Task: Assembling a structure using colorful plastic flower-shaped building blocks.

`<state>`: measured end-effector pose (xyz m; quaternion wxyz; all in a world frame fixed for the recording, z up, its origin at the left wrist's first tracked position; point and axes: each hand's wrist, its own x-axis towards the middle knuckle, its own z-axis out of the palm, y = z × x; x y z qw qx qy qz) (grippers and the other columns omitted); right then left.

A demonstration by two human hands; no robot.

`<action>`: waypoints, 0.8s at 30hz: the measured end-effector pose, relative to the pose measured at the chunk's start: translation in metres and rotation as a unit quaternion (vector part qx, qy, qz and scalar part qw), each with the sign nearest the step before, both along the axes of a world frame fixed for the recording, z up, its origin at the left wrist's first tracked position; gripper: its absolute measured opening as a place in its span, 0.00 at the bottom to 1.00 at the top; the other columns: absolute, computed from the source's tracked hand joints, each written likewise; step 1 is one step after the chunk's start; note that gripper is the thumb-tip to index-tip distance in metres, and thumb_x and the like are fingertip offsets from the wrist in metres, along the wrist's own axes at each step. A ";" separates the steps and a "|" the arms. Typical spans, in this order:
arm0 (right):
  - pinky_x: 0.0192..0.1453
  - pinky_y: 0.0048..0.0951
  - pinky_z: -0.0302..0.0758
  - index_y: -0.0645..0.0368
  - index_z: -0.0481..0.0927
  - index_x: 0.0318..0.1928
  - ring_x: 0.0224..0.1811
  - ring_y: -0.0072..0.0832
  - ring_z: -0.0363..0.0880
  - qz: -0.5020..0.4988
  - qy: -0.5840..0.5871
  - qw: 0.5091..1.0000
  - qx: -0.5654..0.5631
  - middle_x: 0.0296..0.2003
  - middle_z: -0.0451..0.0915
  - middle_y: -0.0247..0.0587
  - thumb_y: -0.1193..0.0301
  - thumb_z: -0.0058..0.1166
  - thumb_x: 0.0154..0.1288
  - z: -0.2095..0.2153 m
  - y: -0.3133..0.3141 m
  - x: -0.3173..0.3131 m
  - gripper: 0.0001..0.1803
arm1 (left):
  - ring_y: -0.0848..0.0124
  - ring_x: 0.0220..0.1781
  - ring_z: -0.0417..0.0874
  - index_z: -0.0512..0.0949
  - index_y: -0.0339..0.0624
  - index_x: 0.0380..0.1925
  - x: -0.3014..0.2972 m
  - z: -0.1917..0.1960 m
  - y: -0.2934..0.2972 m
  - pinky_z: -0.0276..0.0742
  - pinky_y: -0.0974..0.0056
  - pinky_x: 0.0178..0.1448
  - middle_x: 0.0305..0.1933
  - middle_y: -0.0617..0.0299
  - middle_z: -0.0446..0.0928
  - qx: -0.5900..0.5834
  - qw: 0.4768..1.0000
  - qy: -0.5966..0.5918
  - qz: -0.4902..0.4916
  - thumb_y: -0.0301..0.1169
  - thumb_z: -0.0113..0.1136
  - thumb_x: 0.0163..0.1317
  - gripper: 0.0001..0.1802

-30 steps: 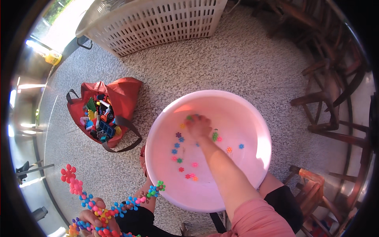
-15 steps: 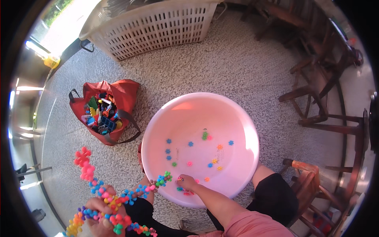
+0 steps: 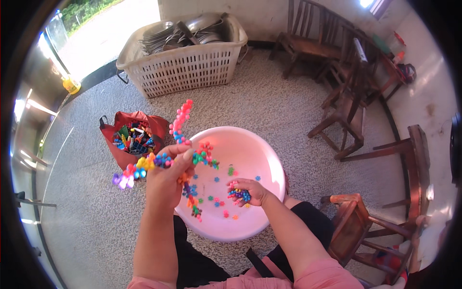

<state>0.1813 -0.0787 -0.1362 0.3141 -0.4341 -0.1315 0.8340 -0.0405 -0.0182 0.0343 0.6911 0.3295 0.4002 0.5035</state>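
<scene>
Linked flower pieces (image 3: 201,156) branch several ways, knobbly, bright and many-coloured.

no text, labels, brands, numbers or signs can be read.

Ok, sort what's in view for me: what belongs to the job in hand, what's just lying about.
Belongs, it seems:
left hand with a branching chain of flower pieces
right hand with a colourful handful of pieces
pink tub
loose pieces in it

Lying about:
red bag of mixed toy parts
white basket of metalware
wooden chairs
</scene>
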 end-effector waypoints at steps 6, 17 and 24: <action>0.14 0.16 0.62 0.52 0.64 0.59 0.18 0.15 0.67 0.039 -0.149 0.982 0.108 0.30 0.73 0.37 0.67 0.46 0.64 0.095 0.001 0.030 0.23 | 0.78 0.25 0.75 0.74 0.37 0.35 0.031 -0.002 0.008 0.70 0.76 0.29 0.26 0.64 0.75 0.026 0.999 -0.026 -0.007 0.30 0.64 0.53 0.12; 0.16 0.17 0.61 0.54 0.69 0.34 0.20 0.21 0.66 -0.288 0.065 0.952 0.081 0.22 0.70 0.33 0.66 0.43 0.62 0.129 0.025 0.043 0.06 | 0.76 0.32 0.78 0.75 0.37 0.32 0.042 -0.015 0.009 0.75 0.72 0.34 0.36 0.58 0.78 0.007 0.996 -0.030 -0.081 0.31 0.56 0.59 0.08; 0.19 0.21 0.64 0.59 0.71 0.43 0.23 0.23 0.70 -0.271 0.081 0.949 0.140 0.28 0.71 0.35 0.66 0.42 0.66 0.143 0.039 0.056 0.11 | 0.73 0.34 0.76 0.73 0.39 0.30 0.044 -0.025 0.017 0.71 0.69 0.35 0.37 0.55 0.77 0.019 0.977 -0.092 -0.189 0.26 0.58 0.56 0.04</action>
